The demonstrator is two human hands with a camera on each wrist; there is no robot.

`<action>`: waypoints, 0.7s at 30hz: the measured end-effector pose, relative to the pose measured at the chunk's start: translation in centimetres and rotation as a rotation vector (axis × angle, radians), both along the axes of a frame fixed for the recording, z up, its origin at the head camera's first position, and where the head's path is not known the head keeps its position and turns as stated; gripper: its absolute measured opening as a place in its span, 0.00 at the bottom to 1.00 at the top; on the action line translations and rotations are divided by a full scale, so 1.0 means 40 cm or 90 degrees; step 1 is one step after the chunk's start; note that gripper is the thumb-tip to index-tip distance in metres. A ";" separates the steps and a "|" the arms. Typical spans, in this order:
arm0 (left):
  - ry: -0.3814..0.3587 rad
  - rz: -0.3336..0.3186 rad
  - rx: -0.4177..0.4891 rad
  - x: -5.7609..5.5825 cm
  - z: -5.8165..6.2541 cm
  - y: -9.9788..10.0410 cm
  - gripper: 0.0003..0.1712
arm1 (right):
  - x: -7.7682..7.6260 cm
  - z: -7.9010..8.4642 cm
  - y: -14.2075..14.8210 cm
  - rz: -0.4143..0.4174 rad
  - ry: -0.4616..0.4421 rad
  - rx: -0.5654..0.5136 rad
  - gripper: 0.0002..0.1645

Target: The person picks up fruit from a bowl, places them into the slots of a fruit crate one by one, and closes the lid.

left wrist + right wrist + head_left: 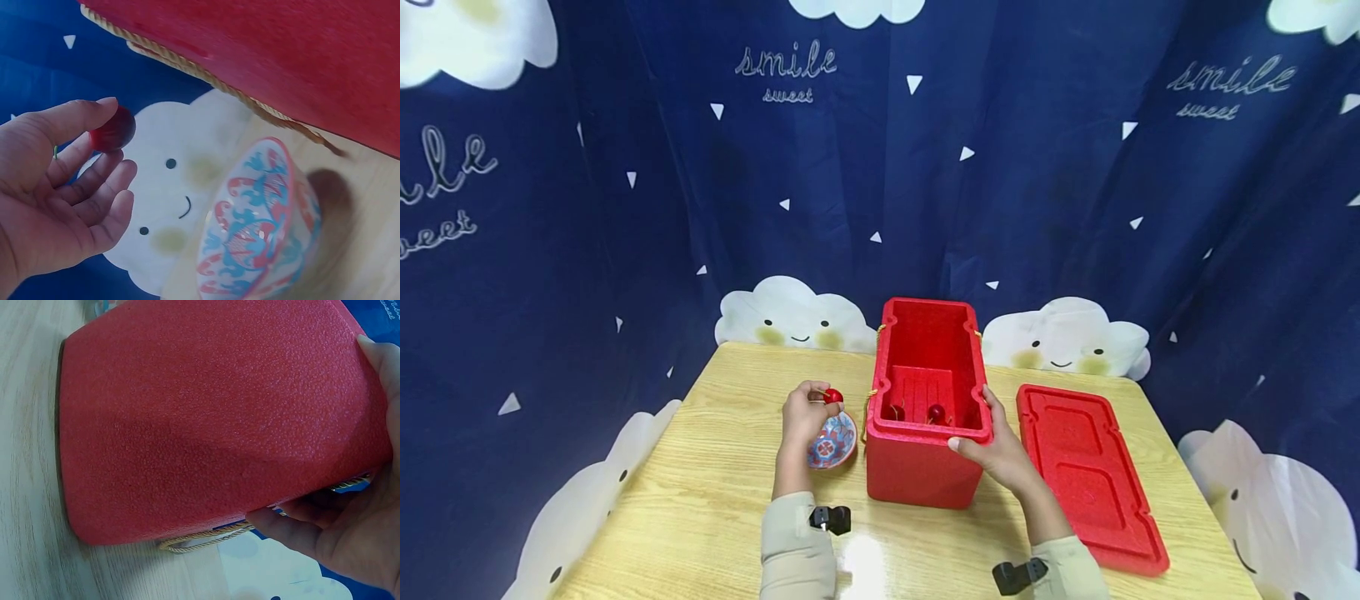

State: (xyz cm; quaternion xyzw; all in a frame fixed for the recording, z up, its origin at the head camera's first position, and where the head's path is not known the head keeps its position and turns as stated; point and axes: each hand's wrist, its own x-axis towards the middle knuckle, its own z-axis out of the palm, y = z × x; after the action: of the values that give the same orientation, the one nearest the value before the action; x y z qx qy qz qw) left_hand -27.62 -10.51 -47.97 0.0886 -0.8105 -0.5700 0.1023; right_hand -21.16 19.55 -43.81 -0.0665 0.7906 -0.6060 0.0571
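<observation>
A red cherry (832,397) is pinched between the thumb and fingers of my left hand (801,421), with a bit of green stem showing in the left wrist view. Below and beside that hand stands a small bowl (824,448) patterned in blue and red; its bare inside shows. The red foam box (917,471) stands lidless to the right of the bowl. On its floor, near the front wall, lie dark red cherries (936,413), partly in shadow. My right hand (1003,454) grips the box's front right corner, its thumb on the rim and fingers along the side.
A red foam lid (1090,475) lies flat on the wooden table (700,492), right of the box. Gold cord (219,87) hangs along the box's sides. Behind the table hangs a dark blue curtain (865,167) with cloud prints.
</observation>
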 end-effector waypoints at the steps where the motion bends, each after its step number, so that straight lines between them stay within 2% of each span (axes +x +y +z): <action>1: 0.003 0.000 0.003 0.001 0.007 0.000 0.22 | 0.001 0.002 -0.001 0.000 0.001 0.001 0.62; 13: 0.048 0.002 0.039 0.000 0.060 0.013 0.21 | -0.001 -0.006 0.003 0.002 -0.002 -0.015 0.65; 18: 0.060 -0.014 0.054 0.002 0.087 0.028 0.20 | 0.000 -0.003 0.002 -0.004 -0.008 -0.010 0.64; 21: 0.069 -0.024 0.052 -0.001 0.100 0.032 0.20 | -0.006 -0.015 0.005 -0.011 -0.014 -0.006 0.64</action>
State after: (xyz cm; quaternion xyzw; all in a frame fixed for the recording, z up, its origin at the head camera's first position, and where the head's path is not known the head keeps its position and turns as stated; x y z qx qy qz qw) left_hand -27.67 -9.23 -43.96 0.0464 -0.7811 -0.6086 0.1316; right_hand -21.39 19.75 -44.43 -0.0530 0.7876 -0.6110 0.0602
